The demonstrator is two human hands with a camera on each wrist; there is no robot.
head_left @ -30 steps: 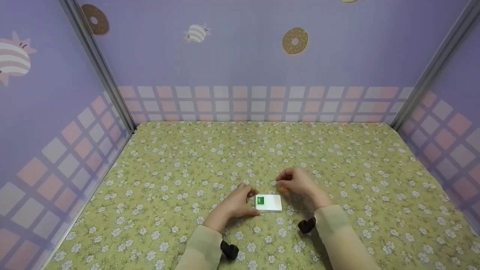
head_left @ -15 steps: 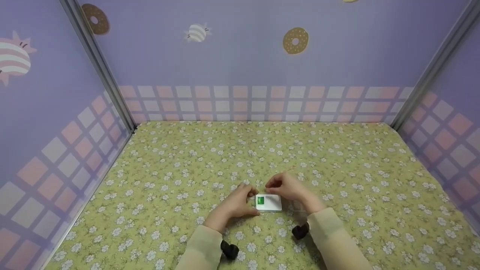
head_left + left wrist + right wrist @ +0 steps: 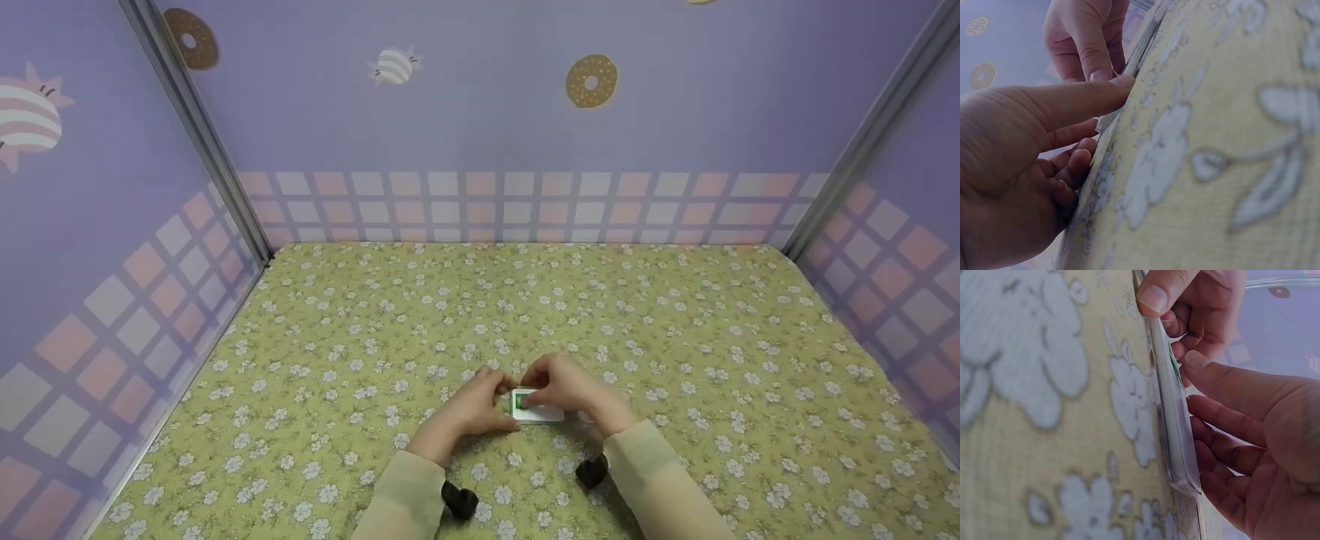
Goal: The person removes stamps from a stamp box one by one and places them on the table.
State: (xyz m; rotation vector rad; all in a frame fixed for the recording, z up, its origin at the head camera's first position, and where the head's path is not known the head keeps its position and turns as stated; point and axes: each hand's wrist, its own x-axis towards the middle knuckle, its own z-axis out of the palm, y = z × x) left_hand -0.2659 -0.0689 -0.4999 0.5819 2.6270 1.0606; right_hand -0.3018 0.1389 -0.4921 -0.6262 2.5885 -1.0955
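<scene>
A flat white rectangular case with clear edges (image 3: 549, 414) lies on the flowered cloth, a green square (image 3: 518, 403) at its left end. My left hand (image 3: 471, 406) grips that left end, thumb on the near edge and fingers at the far edge. Reaching over from the right, my right hand (image 3: 568, 386) has its thumb right at the green square and its index finger close by. In the right wrist view, the side of the case (image 3: 1178, 433) runs below the right fingers. I cannot tell whether the right fingertips pinch anything.
Flowered yellow-green cloth (image 3: 375, 315) covers the table. Purple panels (image 3: 480, 112) with pink and white squares stand at the back and both sides, joined by grey metal posts (image 3: 202, 135). A black wrist camera (image 3: 459, 500) sits at the left cuff.
My right hand has moved left and towards me, from beside the case to over its green square. A small orange patch at its fingertips no longer shows. The left hand and case stay put.
</scene>
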